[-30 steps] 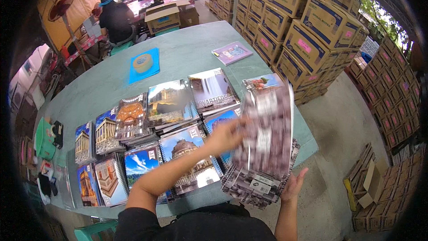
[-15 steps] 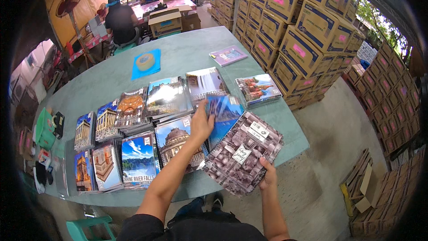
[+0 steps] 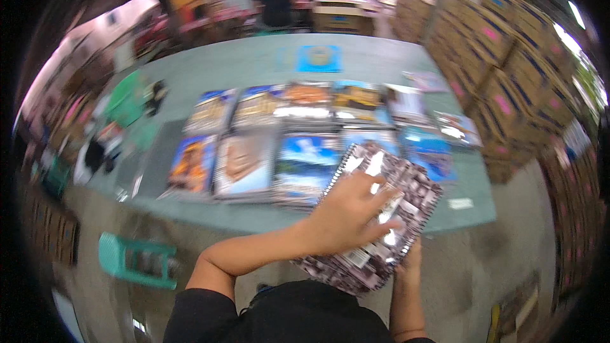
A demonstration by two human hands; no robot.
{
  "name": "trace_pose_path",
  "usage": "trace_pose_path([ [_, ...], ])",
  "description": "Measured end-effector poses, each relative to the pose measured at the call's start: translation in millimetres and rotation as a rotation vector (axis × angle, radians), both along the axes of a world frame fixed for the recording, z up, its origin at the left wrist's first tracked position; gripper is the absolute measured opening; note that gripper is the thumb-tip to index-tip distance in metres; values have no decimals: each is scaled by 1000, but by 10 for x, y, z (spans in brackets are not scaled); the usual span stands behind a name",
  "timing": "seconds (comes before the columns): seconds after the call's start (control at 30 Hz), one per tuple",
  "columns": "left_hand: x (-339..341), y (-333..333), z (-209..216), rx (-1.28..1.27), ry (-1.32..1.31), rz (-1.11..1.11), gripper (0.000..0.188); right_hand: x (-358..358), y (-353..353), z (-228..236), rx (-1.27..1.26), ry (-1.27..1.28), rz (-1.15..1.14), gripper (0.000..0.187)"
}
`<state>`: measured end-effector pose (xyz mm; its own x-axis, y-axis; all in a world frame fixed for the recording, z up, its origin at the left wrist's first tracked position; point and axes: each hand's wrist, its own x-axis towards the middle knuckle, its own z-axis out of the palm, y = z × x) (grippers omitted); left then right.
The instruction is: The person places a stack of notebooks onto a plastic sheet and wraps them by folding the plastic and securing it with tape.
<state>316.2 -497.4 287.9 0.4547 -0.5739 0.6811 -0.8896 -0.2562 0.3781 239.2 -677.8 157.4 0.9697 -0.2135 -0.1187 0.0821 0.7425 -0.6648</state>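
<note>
In front of me, past the table's near edge, is a small stack of spiral notebooks [image 3: 413,184] with grey-brown patterned covers. Wire spirals show along both its left and right sides. My right hand [image 3: 410,260] grips the stack at its lower right edge, its fingers partly hidden beneath. Across the top cover lies my left hand [image 3: 356,213], fingers apart and blurred. Just beyond is a blue-covered notebook [image 3: 429,152] on the table. Two rows of picture-covered notebooks extend leftward, among them one with a blue lake cover [image 3: 308,162].
The green table [image 3: 241,63] carries a tape roll on a blue sheet [image 3: 319,58], a purple pack [image 3: 424,81] and a separate notebook pile [image 3: 457,128]. Stacked cartons [image 3: 502,89] stand at right. A green stool [image 3: 136,260] is at lower left. A person [image 3: 274,0] sits beyond.
My view has swung left. My left hand has left the blue notebook and come over the patterned stack. That stack has turned, its barcode label now nearer me.
</note>
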Motion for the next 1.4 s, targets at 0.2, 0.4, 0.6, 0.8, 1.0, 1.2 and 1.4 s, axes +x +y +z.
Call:
trace_pose_path([
  [0.2, -771, 2884, -808, -414, 1056, 569, 78, 62, 2111, -50, -44, -45, 635, 37],
  [0.4, -2099, 4570, -1432, -1229, 1438, 549, 72, 64, 4186, -198, 134, 288, 1328, 59],
  [0.6, -2170, 5312, -1697, -1378, 1205, 1017, 59, 104, 5592, -750, -357, 422, 1550, 80],
  [0.8, -879, 6522, -1390, -1097, 747, 970, 63, 1031, 6791, -243, -469, 17, 939, 76],
  [1.0, 366, 7581, -1298, -1033, 674, 532, 89, 2057, 7412, -237, -427, -492, 602, 84],
  [1.2, 1073, 7838, -1967, -956, 1011, 528, 94, 2477, 7838, -681, -543, -243, 449, 78],
  [1.4, 1319, 8212, -1896, -773, 903, 366, 114, 2616, 7815, -480, -700, -420, 268, 106],
])
